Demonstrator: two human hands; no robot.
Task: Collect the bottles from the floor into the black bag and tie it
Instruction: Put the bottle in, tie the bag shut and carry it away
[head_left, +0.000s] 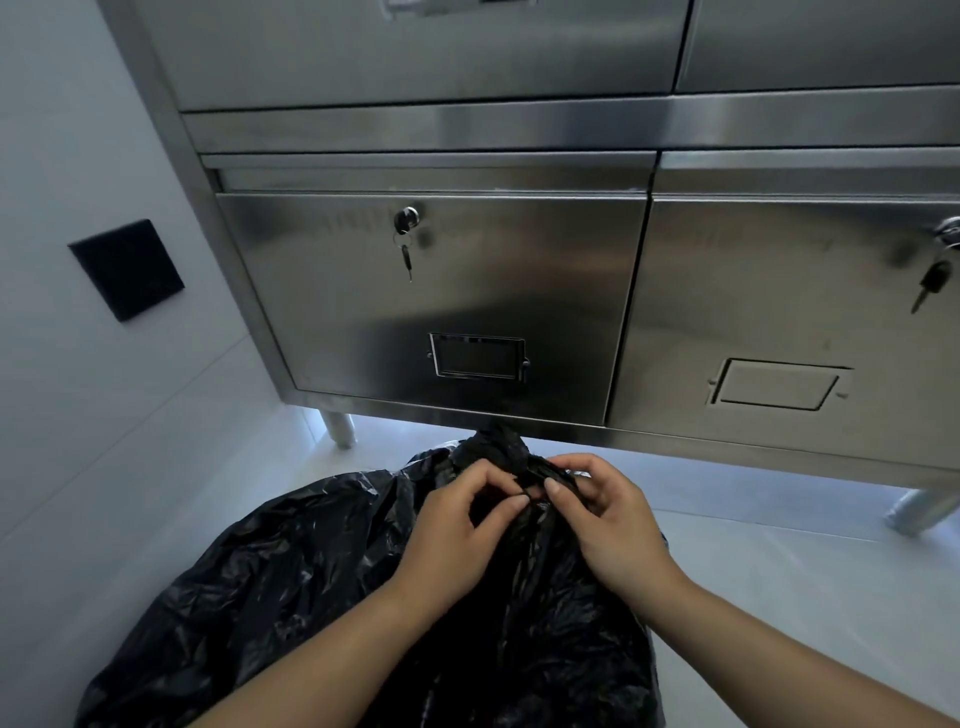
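Two hands work at lower centre of the frame: my left hand (457, 525) and right hand (608, 519) pinch the gathered neck of the black bag (249, 587) with their fingers (511, 503). Bag lies on the floor (779, 561), below the steel cabinet (431, 291).

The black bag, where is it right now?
In the head view, the black bag sits low and centre-left on the floor by the steel cabinet, its neck pinched by the left hand and right hand.
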